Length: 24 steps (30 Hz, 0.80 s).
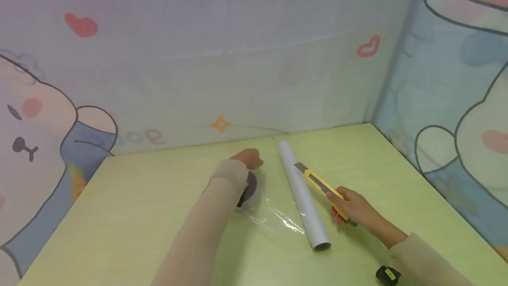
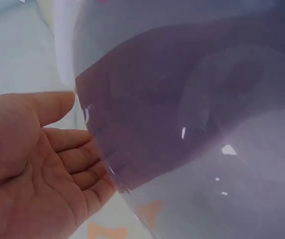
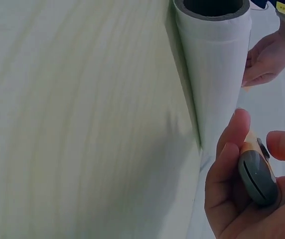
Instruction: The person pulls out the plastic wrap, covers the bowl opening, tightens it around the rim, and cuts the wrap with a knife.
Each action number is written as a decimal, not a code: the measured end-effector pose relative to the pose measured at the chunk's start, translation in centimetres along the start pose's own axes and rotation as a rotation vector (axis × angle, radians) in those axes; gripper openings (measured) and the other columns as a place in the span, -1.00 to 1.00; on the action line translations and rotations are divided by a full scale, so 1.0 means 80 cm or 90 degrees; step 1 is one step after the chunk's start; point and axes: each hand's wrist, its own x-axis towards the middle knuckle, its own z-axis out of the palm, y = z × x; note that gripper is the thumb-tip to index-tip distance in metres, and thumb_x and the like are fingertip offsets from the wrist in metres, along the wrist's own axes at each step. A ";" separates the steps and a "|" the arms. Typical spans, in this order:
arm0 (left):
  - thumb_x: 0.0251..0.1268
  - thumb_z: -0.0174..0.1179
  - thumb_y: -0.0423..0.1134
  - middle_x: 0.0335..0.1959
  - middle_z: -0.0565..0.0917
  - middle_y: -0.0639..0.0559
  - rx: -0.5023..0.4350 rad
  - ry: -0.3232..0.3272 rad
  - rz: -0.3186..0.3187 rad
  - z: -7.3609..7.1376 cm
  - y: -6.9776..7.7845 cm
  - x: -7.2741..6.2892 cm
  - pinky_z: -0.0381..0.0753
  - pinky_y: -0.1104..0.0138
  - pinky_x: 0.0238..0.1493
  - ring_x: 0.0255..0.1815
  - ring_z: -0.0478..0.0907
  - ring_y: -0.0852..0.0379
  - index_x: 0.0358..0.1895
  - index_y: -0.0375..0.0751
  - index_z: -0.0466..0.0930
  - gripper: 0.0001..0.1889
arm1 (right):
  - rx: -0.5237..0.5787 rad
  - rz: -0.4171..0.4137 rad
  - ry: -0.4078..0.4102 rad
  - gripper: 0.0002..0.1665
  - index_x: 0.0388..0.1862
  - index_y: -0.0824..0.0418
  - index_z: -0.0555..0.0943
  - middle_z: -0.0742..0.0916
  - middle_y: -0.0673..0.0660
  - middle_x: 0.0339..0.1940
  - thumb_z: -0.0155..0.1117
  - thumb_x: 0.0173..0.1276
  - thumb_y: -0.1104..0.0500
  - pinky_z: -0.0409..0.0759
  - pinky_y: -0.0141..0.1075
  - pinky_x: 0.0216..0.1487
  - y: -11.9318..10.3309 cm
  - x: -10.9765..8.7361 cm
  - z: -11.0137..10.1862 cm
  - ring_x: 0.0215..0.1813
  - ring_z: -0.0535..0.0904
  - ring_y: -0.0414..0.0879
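My right hand [image 1: 349,206] grips a yellow utility knife [image 1: 319,184], whose blade end overlaps a white paper roll [image 1: 299,191] in the head view. The knife's dark butt [image 3: 258,181] faces the right wrist camera. Beyond the roll's left side is my left hand [image 1: 249,159], palm and loosely bent fingers showing in the left wrist view. Its thumb stands apart from the fingers. Clear plastic film [image 1: 285,220] lies between the roll and the left forearm. Film with a purple patch [image 2: 147,109] fills much of the left wrist view; its edge hides the left fingertips.
A black and yellow tape measure [image 1: 388,275] sits at the front right, close to the right sleeve. The pale green table [image 1: 139,197] meets a printed cloth backdrop [image 1: 254,78] along its back edge. The white roll's hollow end [image 3: 212,7] faces the near side.
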 end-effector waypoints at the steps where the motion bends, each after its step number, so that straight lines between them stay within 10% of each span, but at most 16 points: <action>1: 0.45 -0.19 -0.14 0.36 0.29 -0.12 0.008 0.010 0.006 0.001 -0.001 -0.001 0.26 0.14 0.31 0.31 0.28 -0.01 0.34 -0.29 0.20 -0.52 | 0.000 -0.001 -0.003 -0.47 -0.15 0.34 0.39 0.60 0.06 -0.58 -0.05 0.40 -0.16 0.42 -0.29 -0.56 0.000 0.000 0.000 -0.59 0.55 -0.08; 4: 0.42 -0.19 -0.17 0.09 0.52 -0.08 0.036 0.056 0.041 0.009 -0.011 0.017 0.41 0.23 0.08 0.02 0.46 0.08 0.11 -0.32 0.42 -0.62 | 0.002 -0.004 -0.005 -0.48 -0.13 0.34 0.38 0.60 0.09 -0.56 -0.05 0.41 -0.14 0.42 -0.29 -0.56 -0.001 0.000 0.001 -0.58 0.55 -0.08; 8: 0.26 -0.06 -0.20 -0.61 0.40 0.07 0.084 0.145 0.105 0.049 -0.058 0.124 0.39 0.31 -0.46 -0.58 0.32 0.17 -0.58 -0.14 0.36 -0.76 | 0.014 -0.015 -0.002 -0.54 -0.10 0.35 0.37 0.61 0.13 -0.53 -0.03 0.42 -0.07 0.46 -0.27 -0.55 -0.006 0.003 0.003 -0.58 0.55 -0.06; 11: 0.22 0.04 -0.24 -0.68 0.34 0.06 0.089 0.150 0.090 0.056 -0.063 0.154 0.39 0.30 -0.52 -0.63 0.29 0.15 -0.68 -0.12 0.29 -0.70 | 0.031 -0.020 -0.005 -0.60 -0.09 0.37 0.35 0.62 0.17 -0.50 -0.02 0.43 0.01 0.52 -0.25 -0.54 -0.012 0.005 0.005 -0.57 0.56 -0.05; 19: 0.28 -0.04 -0.45 -0.66 0.25 0.03 0.078 0.120 0.016 -0.006 0.015 -0.016 0.33 0.39 -0.50 -0.58 0.21 0.16 -0.75 -0.16 0.12 -0.58 | 0.041 -0.024 -0.020 -0.67 0.02 0.35 0.30 0.61 0.21 -0.39 -0.09 0.43 0.13 0.54 -0.21 -0.49 -0.034 0.013 0.010 -0.56 0.53 -0.08; 24: 0.22 -0.04 -0.49 -0.74 0.15 0.07 0.087 0.142 0.023 0.001 0.007 0.003 0.22 0.41 -0.61 -0.67 0.10 0.19 -0.77 -0.14 0.09 -0.57 | 0.042 -0.039 -0.034 -0.67 0.06 0.34 0.26 0.59 0.25 -0.36 -0.13 0.45 0.15 0.51 -0.24 -0.50 -0.057 0.027 0.015 -0.59 0.48 -0.09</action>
